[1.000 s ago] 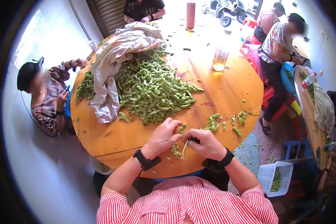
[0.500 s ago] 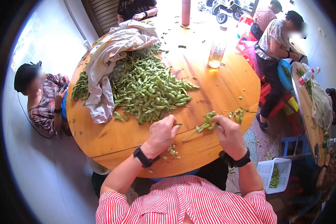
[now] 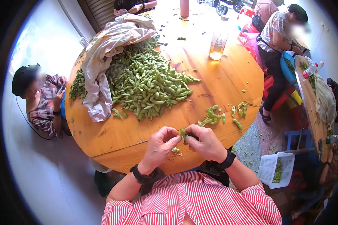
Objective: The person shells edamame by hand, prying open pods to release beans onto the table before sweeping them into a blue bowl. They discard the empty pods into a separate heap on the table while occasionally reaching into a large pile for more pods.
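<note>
Near the table's front edge, my left hand (image 3: 162,146) pinches a green soybean pod (image 3: 182,133) between thumb and fingertips. My right hand (image 3: 208,143) is closed at the pod's other side, its fingertips meeting those of the left. Something dark shows at the right fingertips; I cannot make out what. Shelled beans (image 3: 175,150) lie just below the hands. Right of them on the wood are loose pods (image 3: 213,116) and a single pod (image 3: 237,125). A large heap of soybean pods (image 3: 150,88) spreads ahead, beyond my left hand.
A pale cloth (image 3: 97,71) drapes over the heap on the round wooden table (image 3: 116,144). A bottle with amber liquid (image 3: 217,47) and a pink flask (image 3: 184,8) stand farther back. Other people sit around. A white basket (image 3: 264,170) is on the floor at right.
My right hand has moved left from the pod cluster to meet my left hand at the pod. The cluster now lies loose on the table. My left hand has shifted slightly down.
</note>
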Action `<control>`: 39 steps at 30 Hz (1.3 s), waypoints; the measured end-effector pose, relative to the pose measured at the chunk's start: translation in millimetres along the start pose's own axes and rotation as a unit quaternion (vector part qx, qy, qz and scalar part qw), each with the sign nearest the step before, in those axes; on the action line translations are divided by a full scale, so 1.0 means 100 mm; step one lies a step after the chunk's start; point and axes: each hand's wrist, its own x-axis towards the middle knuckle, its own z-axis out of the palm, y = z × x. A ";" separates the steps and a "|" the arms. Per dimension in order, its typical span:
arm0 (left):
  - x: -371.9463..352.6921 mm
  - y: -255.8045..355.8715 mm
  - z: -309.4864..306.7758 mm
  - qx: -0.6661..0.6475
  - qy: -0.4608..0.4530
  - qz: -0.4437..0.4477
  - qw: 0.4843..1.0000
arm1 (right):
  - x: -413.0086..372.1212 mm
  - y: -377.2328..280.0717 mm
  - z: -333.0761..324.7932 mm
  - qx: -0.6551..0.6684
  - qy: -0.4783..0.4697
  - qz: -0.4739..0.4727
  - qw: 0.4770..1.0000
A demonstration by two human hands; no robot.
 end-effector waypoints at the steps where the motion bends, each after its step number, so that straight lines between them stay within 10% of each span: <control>1: 0.00 0.00 -0.02 -0.007 -0.003 -0.010 1.000 | 0.00 -0.01 0.00 0.008 -0.008 0.017 1.000; 15: -0.04 -0.03 -0.09 -0.006 -0.015 -0.049 0.999 | 0.04 0.03 0.02 0.049 -0.039 0.050 0.997; 27: -0.08 0.02 -0.04 0.393 0.022 0.324 0.860 | 0.11 0.06 0.22 -0.054 -0.004 -0.061 0.997; 30: -0.09 -0.04 -0.12 0.395 0.019 0.319 0.861 | 0.16 0.15 0.25 -0.053 -0.011 -0.111 0.992; 32: -0.09 -0.04 -0.19 0.064 -0.004 -0.018 0.998 | 0.17 0.17 0.25 -0.071 -0.016 -0.134 0.988; 36: -0.03 0.05 -0.33 -0.111 -0.043 -0.123 0.985 | 0.21 0.14 0.23 -0.058 -0.047 -0.108 0.991; 39: -0.03 0.00 -0.28 0.012 -0.020 -0.057 0.998 | 0.25 0.15 0.21 -0.013 -0.078 -0.041 0.996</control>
